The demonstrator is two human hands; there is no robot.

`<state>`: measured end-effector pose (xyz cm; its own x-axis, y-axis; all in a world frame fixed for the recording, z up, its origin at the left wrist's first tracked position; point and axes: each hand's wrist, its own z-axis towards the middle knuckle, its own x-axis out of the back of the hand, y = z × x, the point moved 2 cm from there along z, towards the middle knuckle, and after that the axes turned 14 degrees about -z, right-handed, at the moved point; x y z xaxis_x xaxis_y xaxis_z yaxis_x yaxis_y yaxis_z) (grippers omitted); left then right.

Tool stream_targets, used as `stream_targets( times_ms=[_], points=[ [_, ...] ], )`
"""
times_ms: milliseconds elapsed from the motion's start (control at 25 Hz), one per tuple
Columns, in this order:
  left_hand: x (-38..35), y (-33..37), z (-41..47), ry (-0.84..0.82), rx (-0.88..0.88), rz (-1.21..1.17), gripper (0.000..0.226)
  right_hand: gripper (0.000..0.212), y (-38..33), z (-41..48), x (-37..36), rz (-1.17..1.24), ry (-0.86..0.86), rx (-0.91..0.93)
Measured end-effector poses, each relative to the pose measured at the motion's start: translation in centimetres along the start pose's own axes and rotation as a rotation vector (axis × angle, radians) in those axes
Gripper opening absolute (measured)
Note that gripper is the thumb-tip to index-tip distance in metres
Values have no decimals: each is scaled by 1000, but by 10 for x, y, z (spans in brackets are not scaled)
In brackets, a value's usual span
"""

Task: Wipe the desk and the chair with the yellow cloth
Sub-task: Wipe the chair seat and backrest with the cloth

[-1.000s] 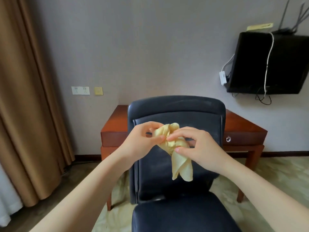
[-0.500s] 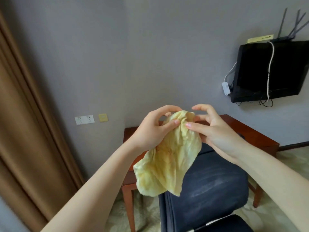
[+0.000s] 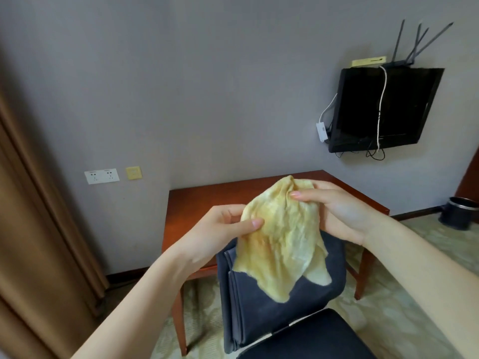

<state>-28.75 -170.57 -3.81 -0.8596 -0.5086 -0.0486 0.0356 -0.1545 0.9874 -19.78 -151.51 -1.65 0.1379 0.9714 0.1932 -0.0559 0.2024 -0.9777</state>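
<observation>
The yellow cloth (image 3: pixel 282 239) hangs spread out in the air in front of me, above the chair back. My left hand (image 3: pixel 220 233) pinches its left upper edge between thumb and fingers. My right hand (image 3: pixel 339 211) pinches its top right edge, a little higher. Below the cloth stands the dark blue chair (image 3: pixel 274 307), its back toward the desk and its seat near the bottom edge. The reddish wooden desk (image 3: pixel 207 200) stands against the grey wall behind the chair; the cloth and my hands hide part of its top.
A brown curtain (image 3: pixel 39 242) hangs at the left. White sockets (image 3: pixel 101 175) and a yellow plate (image 3: pixel 134 173) sit on the wall. A black TV (image 3: pixel 383 110) with cables and a router hangs at the right. A dark bin (image 3: pixel 457 213) stands on the patterned floor at far right.
The cloth went from a bunched wad to spread open between both hands. My hands have moved apart, and the view has shifted left and down, showing more desk top.
</observation>
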Motion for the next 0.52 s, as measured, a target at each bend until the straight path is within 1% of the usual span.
stream_targets(
  times_ms=[80, 120, 160, 240, 320, 360, 400, 440, 480, 520],
  points=[
    [-13, -5, -2, 132, -4, 30, 17, 22, 10, -13, 12, -228, 127, 1],
    [-19, -6, -1, 182, -7, 70, 19, 18, 17, -17, 16, -315, 207, 2],
    [-25, -6, 0, 198, -16, 80, 20, 15, 25, -20, 18, -353, 284, -3],
    [-35, -9, -1, 154, -39, 40, 20, 11, 44, -29, 16, -309, 389, -55],
    [-38, -11, -5, 100, -51, 46, 19, 13, 62, -40, 11, -111, 433, -104],
    [-37, -12, -6, 105, -51, 80, 17, 14, 68, -49, 8, -24, 483, -87],
    [-35, -13, -6, 135, -46, 124, 16, 13, 69, -60, 3, 19, 583, -37],
    [-32, -15, -5, 184, -32, 166, 14, 12, 68, -71, -4, -12, 733, 26],
    [-29, -20, -3, 232, -4, 190, 14, 12, 66, -82, -14, -98, 888, 107],
    [-26, -25, -2, 274, 33, 196, 16, 13, 63, -92, -29, -206, 1002, 188]
  ],
)
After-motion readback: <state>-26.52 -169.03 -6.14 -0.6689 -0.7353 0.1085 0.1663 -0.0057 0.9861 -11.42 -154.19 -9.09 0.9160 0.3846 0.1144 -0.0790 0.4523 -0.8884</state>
